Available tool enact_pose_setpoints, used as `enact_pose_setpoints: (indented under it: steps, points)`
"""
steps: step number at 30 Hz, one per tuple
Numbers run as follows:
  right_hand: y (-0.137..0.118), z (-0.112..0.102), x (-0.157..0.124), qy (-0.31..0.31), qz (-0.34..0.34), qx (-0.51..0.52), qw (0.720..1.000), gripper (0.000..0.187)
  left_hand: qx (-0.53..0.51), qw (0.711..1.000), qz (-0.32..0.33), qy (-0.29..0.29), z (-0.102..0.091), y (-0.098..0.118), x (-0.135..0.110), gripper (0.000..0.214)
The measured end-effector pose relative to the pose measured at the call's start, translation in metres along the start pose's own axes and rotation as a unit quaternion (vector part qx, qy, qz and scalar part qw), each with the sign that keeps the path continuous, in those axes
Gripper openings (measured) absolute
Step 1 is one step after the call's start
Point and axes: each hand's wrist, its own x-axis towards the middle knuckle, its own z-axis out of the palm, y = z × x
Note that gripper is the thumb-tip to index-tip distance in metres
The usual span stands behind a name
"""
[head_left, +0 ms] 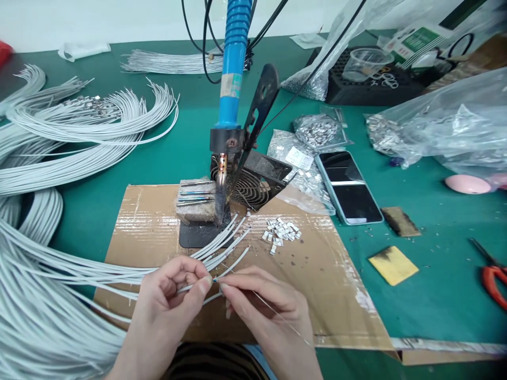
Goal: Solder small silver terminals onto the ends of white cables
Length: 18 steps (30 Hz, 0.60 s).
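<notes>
My left hand [174, 301] is closed in a pinch on a white cable near its end, where small coloured cores show at the fingertips. Close against it, my right hand [267, 311] is also pinched, its fingertips at those cores. A thin silvery solder wire [281, 316] runs through its fingers and trails to the lower right. Just beyond both hands lie the ends of several white cables [222, 243]. Above them, a blue-handled soldering iron [233, 63] is clamped tip-down in a black stand. Small metal connector pieces [283, 231] lie in a loose pile on the cardboard [336, 295].
Big bundles of white cable [51, 295] spread over the left side. Behind the iron stands a small black fan [257, 182]. A phone [348, 187], a yellow sponge [393, 265], red-handled scissors [495, 282] and plastic bags of metal parts [317, 129] lie to the right.
</notes>
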Motion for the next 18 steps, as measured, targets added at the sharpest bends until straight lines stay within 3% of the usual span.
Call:
enact_pose_setpoints:
  steps: [5, 13, 18]
  points:
    - [-0.0018, 0.0026, -0.0012, 0.017, -0.021, -0.021, 0.999, 0.022, 0.01, 0.999, 0.006, -0.031, -0.0027, -0.0042, 0.0023, 0.015]
    - [-0.0006, 0.0026, -0.0033, 0.019, -0.027, -0.029, 0.999, 0.027, 0.013, 1.0, 0.007, -0.027, -0.0037, -0.0018, 0.0009, 0.016]
    - [-0.0016, 0.0025, -0.0037, 0.025, -0.044, -0.03, 0.998, 0.029, 0.001, 1.0, 0.0, 0.012, 0.0026, 0.0027, -0.0005, 0.016]
